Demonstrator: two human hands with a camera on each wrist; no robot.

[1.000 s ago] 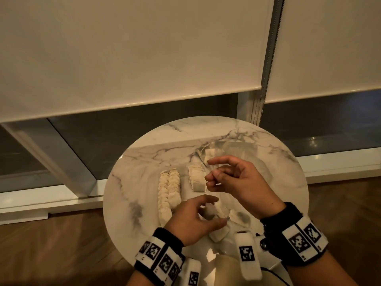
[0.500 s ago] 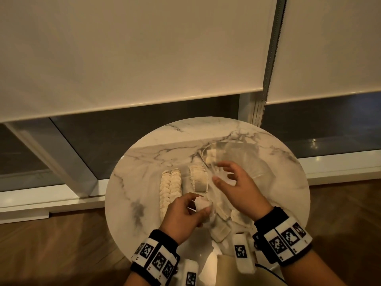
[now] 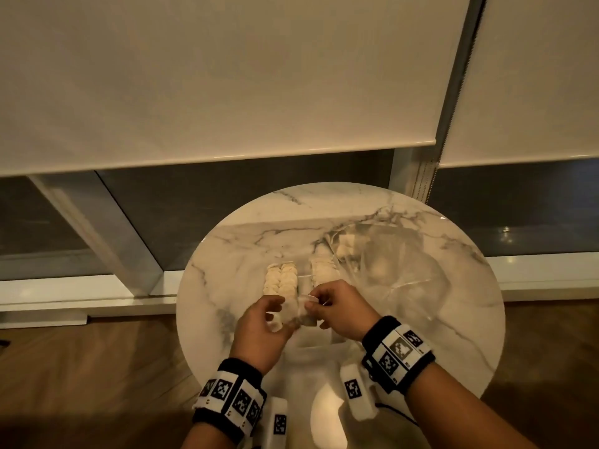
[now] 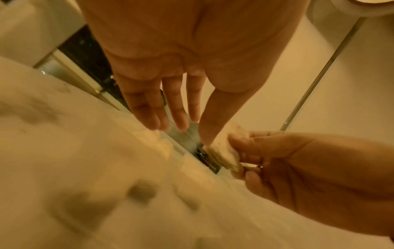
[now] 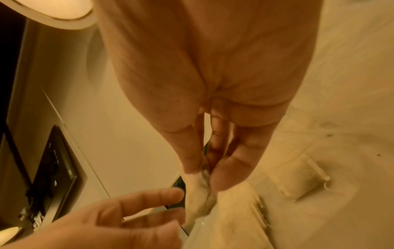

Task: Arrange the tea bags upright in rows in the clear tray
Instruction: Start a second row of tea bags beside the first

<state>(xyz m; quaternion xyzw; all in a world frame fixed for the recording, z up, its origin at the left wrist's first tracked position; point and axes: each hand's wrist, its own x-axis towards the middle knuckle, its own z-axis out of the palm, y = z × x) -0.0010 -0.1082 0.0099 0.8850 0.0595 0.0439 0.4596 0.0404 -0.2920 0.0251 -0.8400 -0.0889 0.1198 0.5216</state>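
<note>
At lower centre of the head view, the right hand (image 3: 340, 307) pinches a tea bag (image 3: 303, 311) beside the loosely spread left hand (image 3: 259, 332), above the counter (image 3: 421, 319); the clear tray's edges are hard to make out.

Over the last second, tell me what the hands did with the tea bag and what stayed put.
The right hand came down and toward the body from above the plastic bag and now pinches the tea bag that the left hand lifted from near the table's front edge. The left hand's fingers have loosened beside it. The rows of tea bags in the clear tray stayed as they were.
</note>
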